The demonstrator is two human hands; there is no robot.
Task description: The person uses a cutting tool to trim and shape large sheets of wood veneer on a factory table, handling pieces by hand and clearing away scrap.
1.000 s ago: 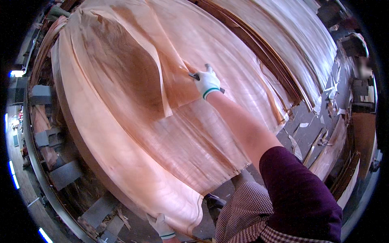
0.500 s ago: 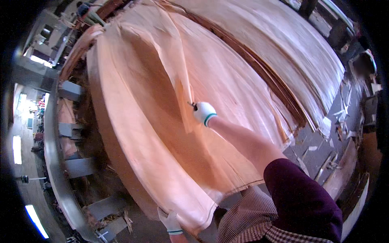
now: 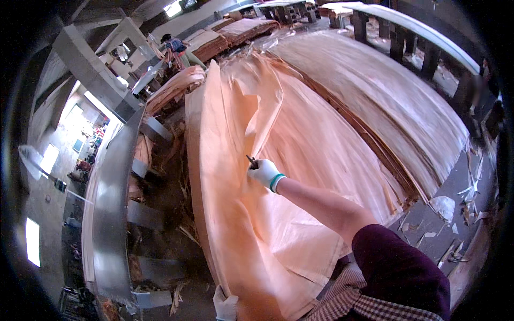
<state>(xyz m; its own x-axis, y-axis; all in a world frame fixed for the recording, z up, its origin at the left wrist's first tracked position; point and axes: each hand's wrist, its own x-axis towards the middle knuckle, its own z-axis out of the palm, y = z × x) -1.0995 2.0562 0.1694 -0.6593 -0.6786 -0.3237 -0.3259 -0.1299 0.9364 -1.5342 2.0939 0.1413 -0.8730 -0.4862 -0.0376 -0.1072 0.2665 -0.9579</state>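
A large, thin, peach-coloured wood veneer sheet (image 3: 227, 214) lies rumpled over a stack, with raised folds running away from me. My right hand (image 3: 264, 174), in a white glove with a green cuff, is closed around a small dark tool (image 3: 251, 160) with a narrow tip. It is over the middle of the veneer, beside a standing fold; the tool's exact kind cannot be made out. Down at the near left corner, my gloved left hand (image 3: 225, 306) grips the edge of the veneer sheet. Its fingers are partly hidden by the wood.
A second, paler veneer stack (image 3: 375, 80) lies to the right, past a brown ragged edge. On the left runs a long grey metal surface (image 3: 110, 214) beside grey blocks (image 3: 147, 215). Torn scraps (image 3: 443, 207) litter the floor at right. Another person (image 3: 174, 51) is at the far end.
My view has tilted up, showing more of the room. The veneer's left part now stands up in a narrower fold toward the middle. Both hands keep their holds.
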